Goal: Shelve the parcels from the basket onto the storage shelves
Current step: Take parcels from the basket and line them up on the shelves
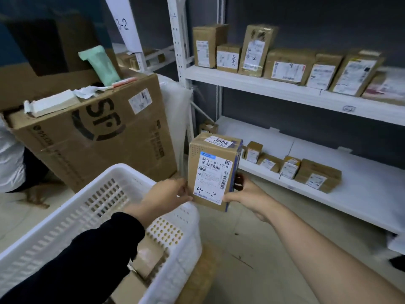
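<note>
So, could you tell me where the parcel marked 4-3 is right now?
Centre of the head view, the parcel is held upright between left hand and right hand, above the white basket.

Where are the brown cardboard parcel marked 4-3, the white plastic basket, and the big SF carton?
Brown cardboard parcel marked 4-3 (211,172): head view, on its white shipping label.
White perforated plastic basket (122,170): head view, on its far rim.
Big brown SF cardboard carton (98,121): head view, on its printed front face.
</note>
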